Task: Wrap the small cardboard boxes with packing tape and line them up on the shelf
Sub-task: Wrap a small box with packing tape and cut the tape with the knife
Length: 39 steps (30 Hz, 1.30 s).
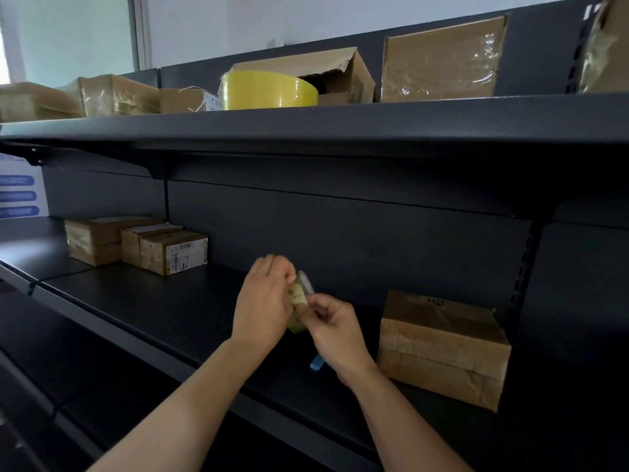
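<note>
Step in hand: apparently trimming tape (297,298); next it goes onto the box (442,345) at the right of the shelf (153,301), which then joins the boxes (163,250) at far left. Left hand (262,301): curled, pinching the tape. Right hand (335,330): gripping a blue cutter (316,362), tip against the tape.

Centre: a wide bare stretch of the shelf (163,301) is lying open between the boxes.
Far left: small cardboard boxes (146,245) are huddling together near the back panel (340,233).
Right: a larger box (442,349) is blocking that side.
Overhead: the upper shelf (306,127) is capping the headroom.
Above centre: the left hand (262,301), pinching a tape wad (297,301), and the right hand (337,332), gripping a blue-handled tool (316,362), are filling the air.
</note>
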Available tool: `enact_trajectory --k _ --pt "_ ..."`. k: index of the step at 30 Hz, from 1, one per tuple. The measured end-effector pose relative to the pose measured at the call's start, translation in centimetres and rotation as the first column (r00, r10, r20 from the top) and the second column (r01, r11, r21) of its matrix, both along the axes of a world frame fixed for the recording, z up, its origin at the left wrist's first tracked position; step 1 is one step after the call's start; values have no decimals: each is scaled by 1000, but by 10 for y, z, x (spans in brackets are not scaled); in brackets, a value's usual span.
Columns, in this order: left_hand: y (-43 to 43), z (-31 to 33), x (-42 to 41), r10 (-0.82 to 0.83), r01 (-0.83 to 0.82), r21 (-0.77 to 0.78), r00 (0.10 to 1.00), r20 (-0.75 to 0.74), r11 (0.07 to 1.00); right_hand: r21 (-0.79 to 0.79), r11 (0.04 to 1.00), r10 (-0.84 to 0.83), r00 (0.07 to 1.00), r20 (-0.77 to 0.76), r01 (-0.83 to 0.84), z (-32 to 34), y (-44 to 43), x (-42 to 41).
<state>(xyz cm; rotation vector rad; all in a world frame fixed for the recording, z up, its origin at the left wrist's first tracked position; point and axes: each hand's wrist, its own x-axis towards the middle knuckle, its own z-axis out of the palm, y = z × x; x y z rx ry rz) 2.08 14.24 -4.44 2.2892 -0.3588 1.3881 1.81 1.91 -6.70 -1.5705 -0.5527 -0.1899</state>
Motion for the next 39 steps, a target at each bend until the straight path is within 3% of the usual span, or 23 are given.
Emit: enact_trajectory --k 7,11,13,17,20,22,25,28,31,35,39 --pt "2 -8 -7 -110 108 -82 994 -16 991 -19 995 -101 995 -7 101 -4 2 7" --pt "10 -3 -3 -345 223 -404 903 -257 887 -55 988 -142 990 3 142 -7 4 10" --pt "14 3 1 -406 227 -459 849 -340 859 -70 985 -159 987 23 160 -7 3 10" --pt "16 12 2 -325 173 -468 908 -266 867 -135 971 -191 979 73 200 3 7 8" --pt "15 22 2 -261 160 -453 950 -170 877 -288 940 -150 979 137 185 23 6 4" --pt "18 30 3 -248 167 -463 962 -118 870 -429 886 -101 977 189 174 38 3 2" --pt "16 38 5 -282 196 -531 956 -85 825 -548 760 -111 900 421 350 58 -4 6" --pt "5 44 5 -375 233 -703 926 -51 672 -589 624 -107 803 586 513 78 -14 12" --pt "-5 55 5 -477 260 -815 878 -23 517 -619 516 -92 757 647 592 97 -28 14" --pt "-21 73 4 -578 277 -873 816 -7 402 -633 352 -93 699 709 689 117 -46 11" --pt "-38 84 5 -641 263 -909 768 -5 322 -536 222 -273 579 768 815 124 -73 11"
